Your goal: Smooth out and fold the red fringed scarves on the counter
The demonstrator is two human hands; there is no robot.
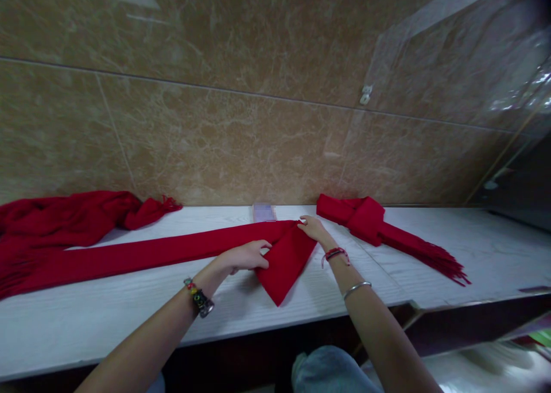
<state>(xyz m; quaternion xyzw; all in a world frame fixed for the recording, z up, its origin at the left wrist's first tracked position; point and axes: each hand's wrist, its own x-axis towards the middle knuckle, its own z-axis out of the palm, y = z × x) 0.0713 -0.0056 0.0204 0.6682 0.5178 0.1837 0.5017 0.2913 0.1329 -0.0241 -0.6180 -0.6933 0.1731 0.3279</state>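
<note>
A long red scarf lies along the white wood-grain counter, its fringed end at the far left and its right end folded over on a slant into a pointed flap. My left hand grips the near-left edge of that flap between thumb and fingers. Up at the fold's top right corner, my right hand pinches the cloth, its fingertips partly hidden by the hand. To the right sits another red scarf, folded into a knot-like shape with its fringe trailing toward the front edge.
A crumpled red scarf is heaped at the far left by the wall. Behind the fold, a small pale printed packet rests against the brown marbled tile wall. The counter's front edge is close to my knees. A dark object stands far right.
</note>
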